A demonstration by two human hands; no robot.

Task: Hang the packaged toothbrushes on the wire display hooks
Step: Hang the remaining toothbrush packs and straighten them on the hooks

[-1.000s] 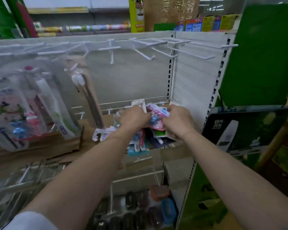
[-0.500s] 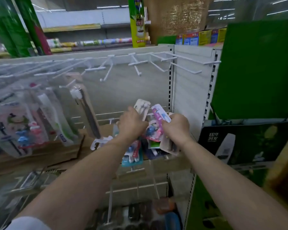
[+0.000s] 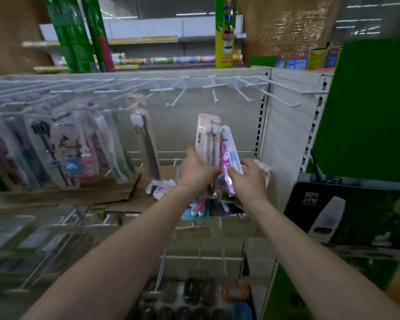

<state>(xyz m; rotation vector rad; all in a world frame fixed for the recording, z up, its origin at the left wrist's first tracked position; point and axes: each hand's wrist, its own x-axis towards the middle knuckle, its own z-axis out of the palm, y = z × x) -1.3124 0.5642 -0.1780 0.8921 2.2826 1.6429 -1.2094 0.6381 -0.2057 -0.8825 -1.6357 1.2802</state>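
Note:
My left hand [image 3: 195, 172] grips a tall pale toothbrush pack marked AUBO [image 3: 207, 137] and holds it upright in front of the shelf back. My right hand [image 3: 248, 179] holds a pink and blue toothbrush pack [image 3: 229, 153] just to its right, with more packs bunched beneath. Below both hands, other packaged toothbrushes [image 3: 195, 210] hang or lie in a heap. A row of white wire display hooks [image 3: 215, 91] juts out above; those over my hands are bare. Several packs [image 3: 74, 146] hang on the hooks to the left.
A brown-carded toothbrush [image 3: 148, 144] hangs alone left of my hands. Cardboard [image 3: 79, 195] lies on the wire shelf below. A green panel [image 3: 367, 107] and a dark box [image 3: 346, 211] stand at the right. Dark oval items [image 3: 194, 294] sit on the bottom shelf.
Both hands have risen from the heap on the shelf, bringing the AUBO pack and the pink pack up toward the hooks. The view has tilted upward.

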